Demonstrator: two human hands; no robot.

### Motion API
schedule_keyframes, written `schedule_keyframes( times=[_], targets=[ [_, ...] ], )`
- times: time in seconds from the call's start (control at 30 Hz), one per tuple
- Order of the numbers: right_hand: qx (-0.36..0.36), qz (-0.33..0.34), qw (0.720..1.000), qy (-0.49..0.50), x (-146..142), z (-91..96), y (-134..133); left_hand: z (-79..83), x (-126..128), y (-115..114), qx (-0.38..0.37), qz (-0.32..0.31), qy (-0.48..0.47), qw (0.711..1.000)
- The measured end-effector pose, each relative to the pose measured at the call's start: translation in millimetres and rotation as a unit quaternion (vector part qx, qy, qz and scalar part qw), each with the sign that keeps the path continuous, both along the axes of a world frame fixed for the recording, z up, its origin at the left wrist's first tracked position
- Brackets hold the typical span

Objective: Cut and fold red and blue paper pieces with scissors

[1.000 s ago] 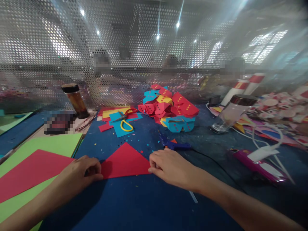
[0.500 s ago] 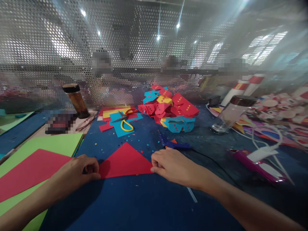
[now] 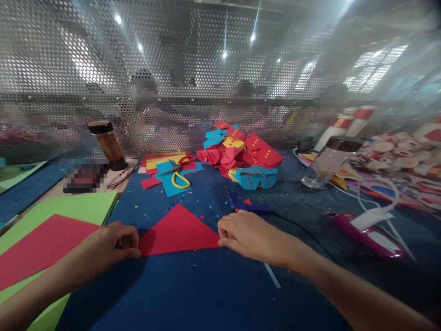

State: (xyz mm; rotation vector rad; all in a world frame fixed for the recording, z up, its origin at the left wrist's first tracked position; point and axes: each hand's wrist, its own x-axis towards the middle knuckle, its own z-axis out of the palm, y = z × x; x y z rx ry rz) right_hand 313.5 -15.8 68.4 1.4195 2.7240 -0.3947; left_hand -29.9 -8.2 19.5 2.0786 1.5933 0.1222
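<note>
A red paper folded into a triangle [image 3: 178,229] lies flat on the blue table [image 3: 193,289] in front of me. My left hand [image 3: 110,241] is curled, its fingers pinching the triangle's left corner. My right hand [image 3: 246,233] is curled too, fingertips pressed on the right corner. Both hands rest on the table along the triangle's long near edge.
Green and red sheets [image 3: 51,230] lie at left. Behind are scissors [image 3: 179,172] on paper scraps, a heap of folded paper pieces [image 3: 243,154], a blue glue gun [image 3: 246,206], a dark jar [image 3: 106,145], a clear jar [image 3: 327,163], and a perforated screen [image 3: 206,82] with people beyond it.
Both hands have slid slightly outward along the triangle's near edge, left hand to the left and right hand to the right. The paper stays flat.
</note>
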Motion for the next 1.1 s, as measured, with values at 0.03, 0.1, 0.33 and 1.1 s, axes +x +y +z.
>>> schedule_keyframes(
  times=[0.03, 0.1, 0.33, 1.1],
  targets=[
    [0.000, 0.003, 1.000, 0.000, 1, 0.2, 0, 0.5, 0, 0, 0.001, 0.001, -0.002, 1.000],
    [0.002, 0.010, 1.000, 0.003, 2, 0.4, 0, 1.9, 2, -1, 0.008, 0.007, -0.004, 1.000],
    [0.008, 0.019, 1.000, -0.004, 5, 2.5, 1, 3.8, 4, -1, 0.024, 0.014, -0.003, 1.000],
    [0.042, 0.018, 0.997, -0.057, 12, 1.3, 2, -2.3, -1, 1, 0.025, 0.013, 0.013, 1.000]
  ],
)
